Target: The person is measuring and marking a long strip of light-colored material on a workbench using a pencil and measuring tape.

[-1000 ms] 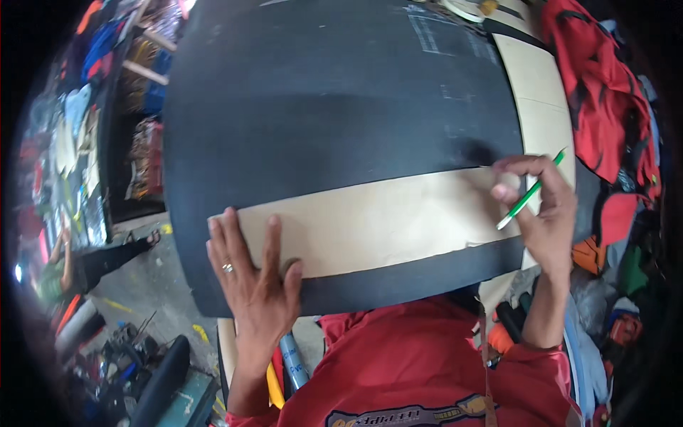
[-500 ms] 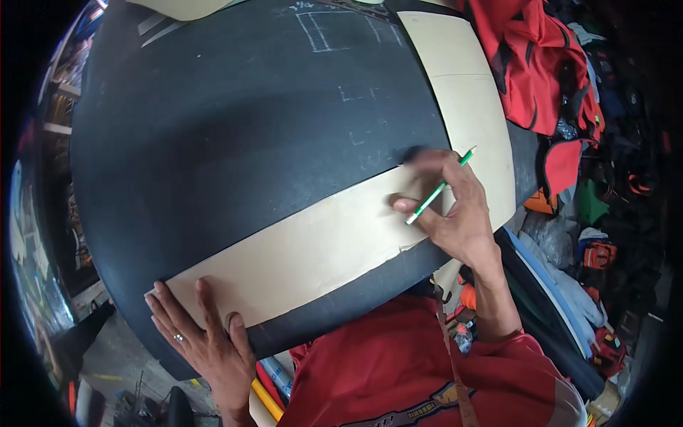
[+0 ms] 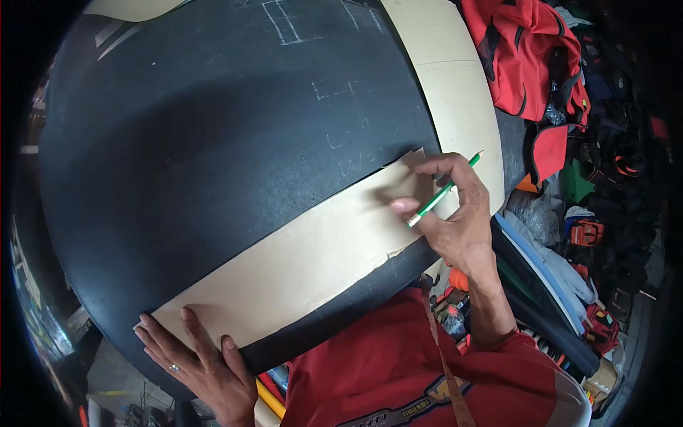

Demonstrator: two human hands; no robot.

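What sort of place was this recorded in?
Probably a workshop, perhaps for fabric goods: a dark tabletop with white outlines drawn on it, a long beige strip lying there, and crumpled red fabric to the right.

Head-worn fisheye; steeply down over tabletop (image 3: 213,164)

Left hand (image 3: 211,377) lies palm down, fingers (image 3: 196,332) spread; right hand (image 3: 462,220) half curled, thumb (image 3: 405,205) and forefinger (image 3: 442,163) apart.
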